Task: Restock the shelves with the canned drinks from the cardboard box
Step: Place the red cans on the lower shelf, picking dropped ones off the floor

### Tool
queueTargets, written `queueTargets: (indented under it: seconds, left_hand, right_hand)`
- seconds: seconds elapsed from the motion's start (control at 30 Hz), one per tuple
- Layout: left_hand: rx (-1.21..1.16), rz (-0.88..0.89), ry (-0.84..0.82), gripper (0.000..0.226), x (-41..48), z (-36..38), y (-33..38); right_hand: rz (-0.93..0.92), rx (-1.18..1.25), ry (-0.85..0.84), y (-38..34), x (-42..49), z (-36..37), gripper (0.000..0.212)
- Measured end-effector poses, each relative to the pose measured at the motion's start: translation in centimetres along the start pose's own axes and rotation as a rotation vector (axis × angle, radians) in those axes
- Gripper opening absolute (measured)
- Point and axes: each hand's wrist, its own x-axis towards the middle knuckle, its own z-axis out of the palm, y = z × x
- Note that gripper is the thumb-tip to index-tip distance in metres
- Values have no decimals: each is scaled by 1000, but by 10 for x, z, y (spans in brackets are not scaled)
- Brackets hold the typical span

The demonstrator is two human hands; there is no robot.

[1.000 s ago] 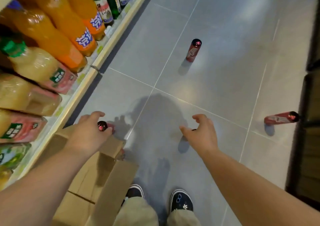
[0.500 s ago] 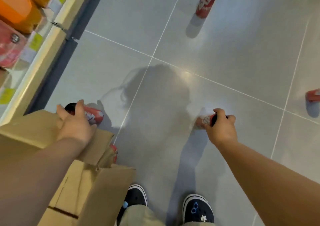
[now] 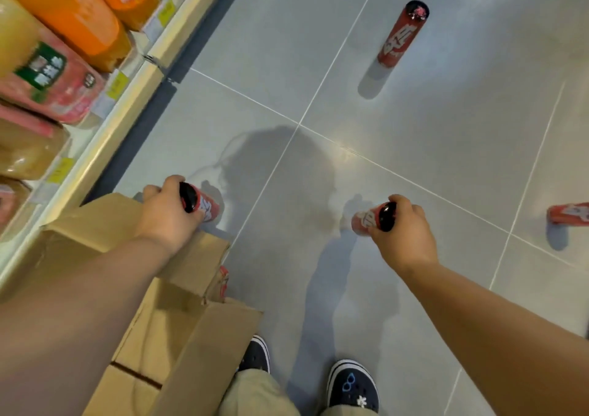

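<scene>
My left hand (image 3: pixel 169 213) grips a slim red can (image 3: pixel 204 205) by its dark top, just above the far flap of the open cardboard box (image 3: pixel 178 304). My right hand (image 3: pixel 406 234) holds a second red can (image 3: pixel 366 219) over the grey floor. A third red can (image 3: pixel 402 34) stands upright on the tiles ahead. Another red can (image 3: pixel 569 213) shows at the right edge, partly cut off. A sliver of red (image 3: pixel 224 281) peeks from behind the box flap.
The shelf edge (image 3: pixel 127 97) runs along the left, with orange bottles (image 3: pixel 83 17) and pink-labelled bottles (image 3: pixel 51 81) above it. My two dark shoes (image 3: pixel 352 387) stand at the bottom, next to the box.
Both hands have closed on a red can each and lifted slightly. The view has swung back up, so the shelf bottles and the far can show more fully.
</scene>
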Motion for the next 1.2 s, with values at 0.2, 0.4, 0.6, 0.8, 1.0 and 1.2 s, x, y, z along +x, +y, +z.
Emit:
queueTargets:
  seconds: [0.2, 0.4, 0.6, 0.8, 1.0, 1.2]
  left_hand:
    - [-236, 22, 41, 73, -59, -68, 32]
    - [-419, 0, 207, 77, -120, -161, 24]
    - [-527, 55, 476, 26, -189, -269, -26]
    - [-501, -18, 673, 32, -252, -355, -121]
    - [-548, -185, 691, 41, -307, -401, -221]
    - [-565, -230, 703, 43, -347, -421, -279]
  right_hand:
    - [-280, 78, -43, -74, -51, -46, 62]
    - [-608, 105, -52, -161, -121, -77, 74]
    - [-880, 157, -49, -269, -212, -82, 54]
    - [-1163, 218, -212, -367, -315, -50, 57]
    - [-1291, 222, -264, -441, -405, -6, 75]
    - [-1370, 192, -515, -506, -484, 16, 52]
